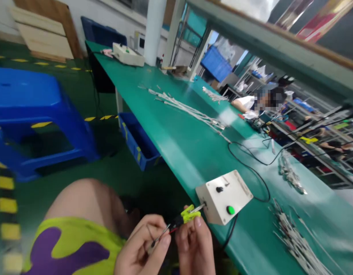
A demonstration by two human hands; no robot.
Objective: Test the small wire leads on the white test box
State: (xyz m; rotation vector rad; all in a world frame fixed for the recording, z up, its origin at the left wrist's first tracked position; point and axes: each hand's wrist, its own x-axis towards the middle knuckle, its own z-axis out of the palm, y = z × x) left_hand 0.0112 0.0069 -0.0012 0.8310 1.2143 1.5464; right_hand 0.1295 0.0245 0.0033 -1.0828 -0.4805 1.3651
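Both wrists cut off at frame bottom; left hand (pixel 142 248) pinches thin wire (pixel 161 235), right hand (pixel 195 244) grips yellow clip (pixel 189 214) beside white box (pixel 224 196) at table edge (pixel 176 177).

A long green desk (pixel 179 137) runs away from the right hand (pixel 195 244). Just beyond that hand, at the desk's near edge, sits a white box (pixel 224 196) with 1 green button, a black cable (pixel 251 164) trailing behind it. Farther right lies a heap of thin wires (pixel 297 240); well ahead, a long wire bundle (pixel 188 109).
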